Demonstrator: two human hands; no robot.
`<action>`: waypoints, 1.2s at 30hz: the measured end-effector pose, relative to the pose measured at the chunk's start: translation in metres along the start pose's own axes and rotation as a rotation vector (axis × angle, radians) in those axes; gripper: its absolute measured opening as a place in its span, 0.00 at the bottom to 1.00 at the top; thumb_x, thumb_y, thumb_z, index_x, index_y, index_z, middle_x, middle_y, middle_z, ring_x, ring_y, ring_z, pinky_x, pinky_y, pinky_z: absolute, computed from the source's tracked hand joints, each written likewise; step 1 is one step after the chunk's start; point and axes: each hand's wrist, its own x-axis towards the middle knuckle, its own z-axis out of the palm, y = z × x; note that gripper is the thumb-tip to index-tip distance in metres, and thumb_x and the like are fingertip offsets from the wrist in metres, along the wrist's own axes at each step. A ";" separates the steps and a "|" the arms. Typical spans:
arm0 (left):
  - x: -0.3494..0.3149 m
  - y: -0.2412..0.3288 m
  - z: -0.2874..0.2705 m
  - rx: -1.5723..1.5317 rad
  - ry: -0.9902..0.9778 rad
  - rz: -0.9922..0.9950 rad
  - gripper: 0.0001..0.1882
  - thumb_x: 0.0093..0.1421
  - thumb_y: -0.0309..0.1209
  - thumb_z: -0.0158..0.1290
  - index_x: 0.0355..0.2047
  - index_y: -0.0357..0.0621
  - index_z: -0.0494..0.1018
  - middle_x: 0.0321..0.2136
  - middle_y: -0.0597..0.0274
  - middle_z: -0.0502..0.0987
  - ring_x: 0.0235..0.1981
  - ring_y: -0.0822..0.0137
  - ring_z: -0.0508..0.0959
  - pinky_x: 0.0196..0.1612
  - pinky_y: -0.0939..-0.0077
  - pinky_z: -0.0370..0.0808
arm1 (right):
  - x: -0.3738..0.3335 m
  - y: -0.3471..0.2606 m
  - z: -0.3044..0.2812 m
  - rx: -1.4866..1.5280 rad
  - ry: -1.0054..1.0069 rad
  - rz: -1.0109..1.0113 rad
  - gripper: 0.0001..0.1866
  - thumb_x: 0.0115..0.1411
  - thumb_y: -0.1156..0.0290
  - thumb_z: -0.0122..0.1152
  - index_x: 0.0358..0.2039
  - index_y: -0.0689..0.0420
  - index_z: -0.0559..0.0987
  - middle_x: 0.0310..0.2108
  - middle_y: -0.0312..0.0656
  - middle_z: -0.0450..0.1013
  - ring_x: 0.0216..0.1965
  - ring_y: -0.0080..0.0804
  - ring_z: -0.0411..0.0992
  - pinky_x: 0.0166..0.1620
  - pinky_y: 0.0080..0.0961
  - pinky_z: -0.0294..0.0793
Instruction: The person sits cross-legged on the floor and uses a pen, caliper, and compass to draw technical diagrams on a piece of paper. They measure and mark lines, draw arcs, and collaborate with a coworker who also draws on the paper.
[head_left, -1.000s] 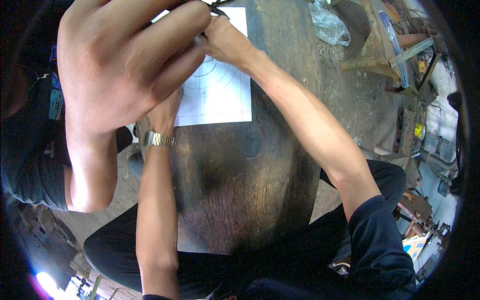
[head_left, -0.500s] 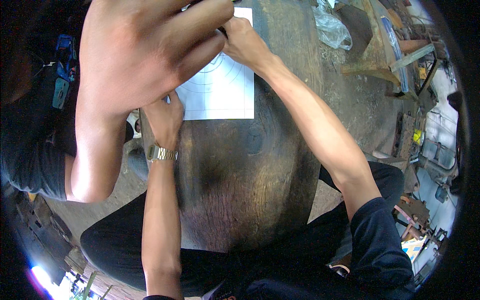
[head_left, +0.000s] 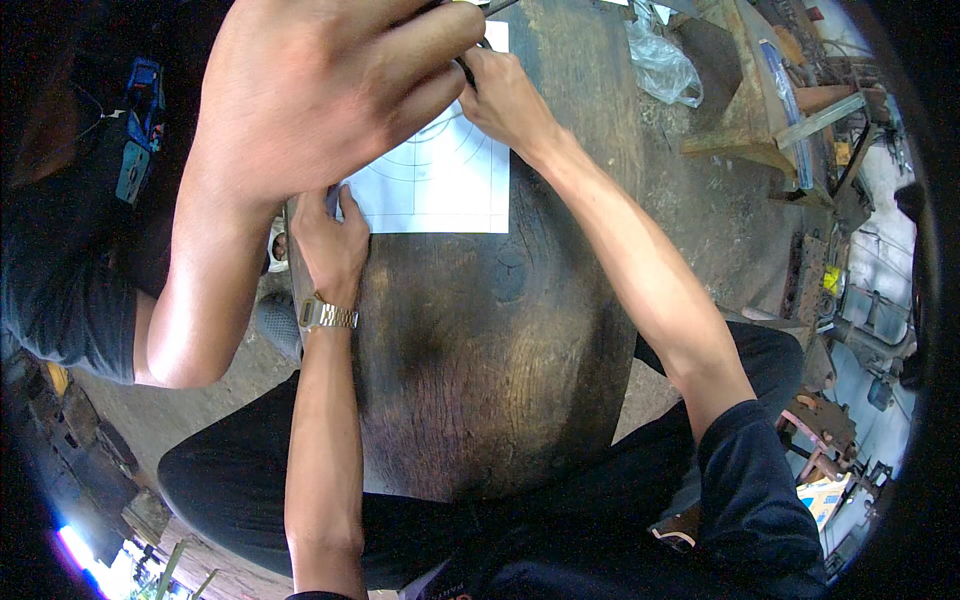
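Note:
A white sheet of paper (head_left: 478,190) with drawn circles and straight lines lies on a dark wooden board. My left hand (head_left: 335,240), wearing a metal-band watch (head_left: 325,314), rests at the sheet's near left edge; its thumb stands apart from the fingers, whose tips are partly hidden. My right hand (head_left: 510,100) is closed over the sheet's right side, around a dark slender tool (head_left: 466,72) mostly hidden behind a co-worker's hand. That co-worker's hand (head_left: 310,100) reaches in from the left with bent fingers and covers much of the sheet.
The worn wooden board (head_left: 480,370) stretches between my knees. A clear plastic bag (head_left: 665,65) lies to its far right, beside a wooden frame (head_left: 740,145). Metal parts and clutter line the right side. A co-worker's dark sleeve (head_left: 65,290) is at left.
The co-worker's hand has shifted to the right. My right hand has moved slightly right and nearer. A dark rod now shows at the top by the hands. My left hand stays at the paper's edge.

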 end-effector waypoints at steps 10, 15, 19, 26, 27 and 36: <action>0.002 0.000 0.000 0.009 0.030 -0.002 0.14 0.42 0.34 0.58 0.27 0.36 0.77 0.29 0.58 0.76 0.34 0.58 0.75 0.39 0.67 0.74 | -0.011 -0.012 -0.003 0.043 -0.006 0.109 0.10 0.64 0.72 0.63 0.34 0.68 0.76 0.28 0.62 0.76 0.33 0.62 0.78 0.36 0.49 0.77; 0.001 0.003 -0.001 0.011 0.025 -0.014 0.14 0.42 0.34 0.58 0.27 0.36 0.77 0.29 0.59 0.76 0.34 0.58 0.75 0.40 0.67 0.74 | -0.017 -0.017 0.000 0.070 0.016 0.104 0.11 0.63 0.72 0.65 0.35 0.68 0.75 0.27 0.63 0.76 0.33 0.64 0.78 0.35 0.51 0.76; 0.000 0.004 0.000 0.019 0.027 -0.022 0.14 0.43 0.34 0.58 0.27 0.36 0.77 0.29 0.59 0.76 0.35 0.58 0.75 0.40 0.67 0.74 | -0.024 -0.024 0.001 0.040 0.012 0.140 0.11 0.64 0.72 0.65 0.36 0.68 0.76 0.28 0.62 0.76 0.34 0.64 0.77 0.36 0.52 0.76; -0.002 0.005 -0.001 0.027 0.042 -0.028 0.14 0.44 0.35 0.58 0.27 0.36 0.77 0.29 0.60 0.75 0.35 0.58 0.75 0.41 0.67 0.74 | -0.028 -0.039 -0.002 0.039 -0.043 0.246 0.11 0.64 0.71 0.64 0.37 0.68 0.76 0.32 0.62 0.77 0.37 0.64 0.78 0.39 0.52 0.76; -0.002 0.005 -0.001 0.026 0.045 -0.028 0.14 0.44 0.35 0.58 0.27 0.36 0.77 0.29 0.60 0.75 0.35 0.58 0.75 0.41 0.67 0.74 | -0.028 -0.041 -0.003 0.026 -0.059 0.264 0.11 0.65 0.71 0.64 0.37 0.68 0.76 0.32 0.63 0.77 0.37 0.64 0.78 0.40 0.52 0.76; -0.002 0.003 0.000 0.037 0.071 -0.014 0.14 0.45 0.35 0.57 0.26 0.36 0.77 0.29 0.60 0.75 0.36 0.58 0.74 0.42 0.67 0.73 | -0.036 -0.048 0.007 0.085 -0.044 0.216 0.11 0.64 0.71 0.64 0.37 0.68 0.76 0.34 0.62 0.77 0.37 0.63 0.78 0.40 0.52 0.76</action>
